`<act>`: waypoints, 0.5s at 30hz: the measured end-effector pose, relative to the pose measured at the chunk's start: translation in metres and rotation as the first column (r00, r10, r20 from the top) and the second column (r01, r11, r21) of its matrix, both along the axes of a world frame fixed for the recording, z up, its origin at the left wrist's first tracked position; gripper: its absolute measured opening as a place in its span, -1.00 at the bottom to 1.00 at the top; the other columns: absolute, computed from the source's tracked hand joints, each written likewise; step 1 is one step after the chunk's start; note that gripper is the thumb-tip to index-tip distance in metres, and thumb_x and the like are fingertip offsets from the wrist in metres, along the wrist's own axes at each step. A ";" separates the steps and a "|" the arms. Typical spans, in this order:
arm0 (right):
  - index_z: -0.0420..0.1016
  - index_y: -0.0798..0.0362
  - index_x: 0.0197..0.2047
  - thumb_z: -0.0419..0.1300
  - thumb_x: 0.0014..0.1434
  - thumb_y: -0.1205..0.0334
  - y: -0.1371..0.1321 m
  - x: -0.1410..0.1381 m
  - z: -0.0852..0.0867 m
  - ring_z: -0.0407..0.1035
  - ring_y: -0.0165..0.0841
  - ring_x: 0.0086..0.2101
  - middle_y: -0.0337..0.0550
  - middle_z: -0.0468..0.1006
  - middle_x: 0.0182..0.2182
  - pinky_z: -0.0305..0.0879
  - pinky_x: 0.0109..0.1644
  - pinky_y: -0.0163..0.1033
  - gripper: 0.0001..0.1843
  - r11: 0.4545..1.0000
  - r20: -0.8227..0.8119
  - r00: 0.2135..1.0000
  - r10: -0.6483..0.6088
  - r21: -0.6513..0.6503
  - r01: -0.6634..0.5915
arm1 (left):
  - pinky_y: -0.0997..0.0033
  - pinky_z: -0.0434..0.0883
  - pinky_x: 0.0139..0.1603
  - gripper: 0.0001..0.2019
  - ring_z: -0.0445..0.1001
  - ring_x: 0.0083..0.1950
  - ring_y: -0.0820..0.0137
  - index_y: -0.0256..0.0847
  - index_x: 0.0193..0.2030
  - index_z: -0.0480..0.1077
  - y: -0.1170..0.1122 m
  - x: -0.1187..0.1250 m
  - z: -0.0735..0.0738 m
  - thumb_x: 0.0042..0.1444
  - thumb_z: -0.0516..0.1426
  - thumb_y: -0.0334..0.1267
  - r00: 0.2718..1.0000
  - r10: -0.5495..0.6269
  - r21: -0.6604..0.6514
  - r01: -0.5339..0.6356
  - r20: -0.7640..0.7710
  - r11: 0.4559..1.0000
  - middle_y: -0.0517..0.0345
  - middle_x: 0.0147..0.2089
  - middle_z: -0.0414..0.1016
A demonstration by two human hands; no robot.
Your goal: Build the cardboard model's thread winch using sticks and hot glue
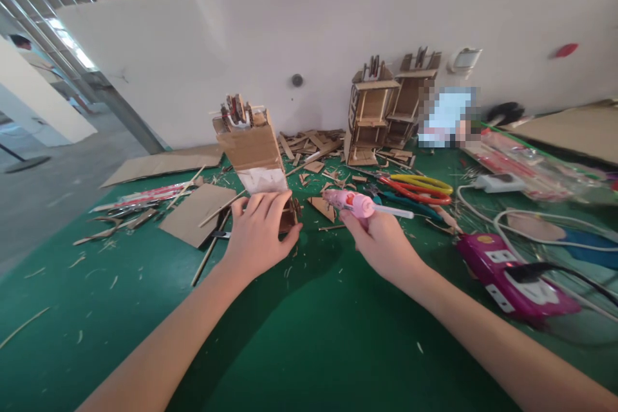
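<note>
My left hand [261,232] is wrapped round the lower part of a tall cardboard model [253,148], which stands tilted on the green table [299,335]. Cut cardboard pieces stick up from the model's top, and a whitish patch shows on its side just above my fingers. In my right hand [381,238] is a pink hot glue gun [351,201], its nozzle pointing left toward the model, with a clear glue stick [396,211] jutting out of its back end. A gap separates the nozzle from the model. The trigger is hidden by my hand.
Two similar cardboard models [371,116] stand against the wall. Scissors [420,187] lie right of centre, near a magenta power strip [512,277] with cables. Cardboard sheets [197,212], sticks and scraps litter the left side. A person [36,61] is far left.
</note>
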State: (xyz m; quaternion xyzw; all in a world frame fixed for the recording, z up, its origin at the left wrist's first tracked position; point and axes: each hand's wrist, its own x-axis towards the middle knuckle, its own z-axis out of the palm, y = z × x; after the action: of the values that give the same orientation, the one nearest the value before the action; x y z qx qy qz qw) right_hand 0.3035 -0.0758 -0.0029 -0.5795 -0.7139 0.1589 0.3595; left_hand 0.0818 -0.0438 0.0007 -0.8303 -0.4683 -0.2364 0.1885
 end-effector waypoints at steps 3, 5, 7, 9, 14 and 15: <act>0.36 -0.08 0.15 -0.06 0.33 -0.03 0.011 0.001 -0.002 0.52 -0.17 -0.23 -0.05 0.59 -0.14 0.41 -0.22 -0.14 -0.57 1.000 0.015 1.000 0.010 -0.013 -0.009 | 0.03 0.14 0.02 -0.51 0.34 0.10 0.06 -0.21 0.17 0.26 0.002 0.006 -0.002 0.15 0.14 -0.03 1.000 0.011 -0.008 -0.011 0.002 1.000 -0.10 0.10 0.46; 0.32 -0.08 0.18 -0.03 0.32 -0.02 0.020 0.001 -0.004 0.50 -0.14 -0.15 -0.05 0.57 -0.06 0.40 -0.14 -0.11 -0.56 1.000 0.003 1.000 0.025 -0.013 -0.025 | 0.03 0.14 0.01 -0.54 0.34 0.09 0.06 -0.19 0.14 0.29 0.004 0.009 -0.004 0.15 0.15 -0.03 1.000 0.010 -0.011 -0.010 -0.002 1.000 -0.07 0.08 0.48; 0.32 -0.07 0.19 -0.02 0.33 0.01 0.031 0.000 -0.005 0.49 -0.14 -0.10 -0.04 0.56 -0.03 0.39 -0.07 -0.09 -0.57 0.999 -0.031 0.999 0.042 -0.012 -0.042 | 0.04 0.14 -0.01 -0.60 0.35 0.08 0.08 -0.18 0.10 0.33 0.006 0.010 -0.005 0.17 0.14 -0.07 1.000 0.011 -0.004 -0.011 -0.001 1.000 -0.05 0.05 0.49; 0.31 -0.06 0.19 -0.05 0.34 0.04 0.041 -0.002 -0.006 0.47 -0.15 -0.06 -0.04 0.54 0.00 0.37 -0.03 -0.09 -0.58 0.999 -0.078 0.996 0.045 -0.006 -0.046 | 0.04 0.14 -0.03 -0.68 0.36 0.06 0.10 -0.17 0.06 0.36 0.007 0.011 -0.005 0.19 0.12 -0.12 1.000 0.018 0.010 -0.018 0.004 1.000 -0.04 0.02 0.51; 0.33 -0.02 0.18 -0.09 0.36 0.07 0.055 -0.008 -0.008 0.39 -0.18 0.05 -0.04 0.48 0.08 0.30 0.08 -0.11 -0.58 0.999 -0.135 0.990 0.029 0.044 -0.023 | 0.05 0.15 -0.06 -0.73 0.37 0.04 0.11 -0.14 0.03 0.38 0.007 0.011 -0.004 0.19 0.11 -0.19 1.000 0.016 0.027 -0.016 0.004 0.999 -0.02 0.00 0.52; 0.33 -0.02 0.18 -0.09 0.36 0.07 0.056 -0.008 -0.009 0.38 -0.20 0.06 -0.04 0.47 0.09 0.29 0.10 -0.12 -0.59 0.998 -0.140 0.990 0.036 0.055 -0.028 | 0.05 0.15 -0.06 -0.73 0.37 0.04 0.11 -0.13 0.03 0.38 0.007 0.011 -0.004 0.19 0.11 -0.20 1.000 0.017 0.026 -0.017 0.003 1.000 -0.02 0.00 0.51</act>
State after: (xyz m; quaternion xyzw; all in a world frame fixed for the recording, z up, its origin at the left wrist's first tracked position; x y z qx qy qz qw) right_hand 0.2951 -0.0199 -0.0117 -0.5458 -0.6999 0.1863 0.4214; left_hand 0.0928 -0.0368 -0.0036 -0.8233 -0.4724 -0.2421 0.2008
